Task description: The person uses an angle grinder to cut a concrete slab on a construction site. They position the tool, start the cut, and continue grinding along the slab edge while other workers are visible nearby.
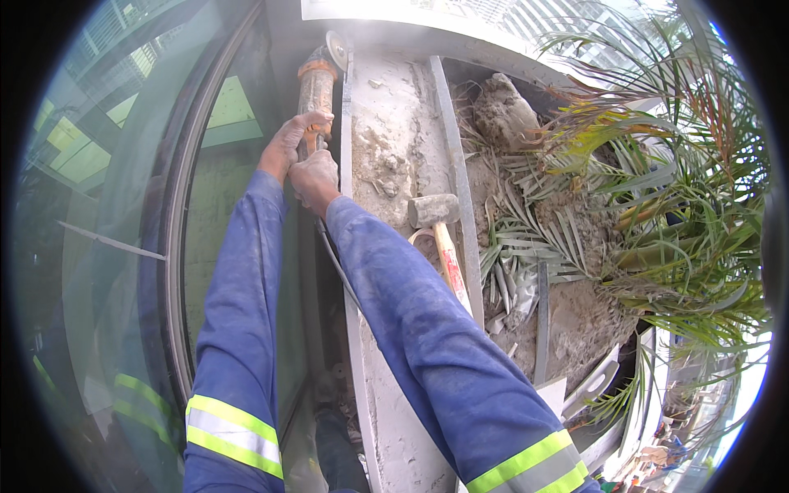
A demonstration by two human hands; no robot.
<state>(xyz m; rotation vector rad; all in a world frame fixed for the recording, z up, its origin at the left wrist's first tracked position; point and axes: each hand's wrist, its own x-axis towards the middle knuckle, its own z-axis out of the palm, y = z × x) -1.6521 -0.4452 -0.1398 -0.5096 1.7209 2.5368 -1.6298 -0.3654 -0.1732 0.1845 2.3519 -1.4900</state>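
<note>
Evidently, the grinder (316,92) is enclosed by left grip (289,141) and right grip (316,177), upper frame.
Likely heavy, best held behind the disc (336,51).

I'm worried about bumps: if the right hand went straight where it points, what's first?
Probably the left hand, just ahead of the right hand on the grinder, though depth is unclear.

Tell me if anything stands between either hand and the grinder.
Nothing visible does: the left hand and right hand both grip the grinder directly. The mallet lies off to their right on the dusty ledge, out of the way.
</note>
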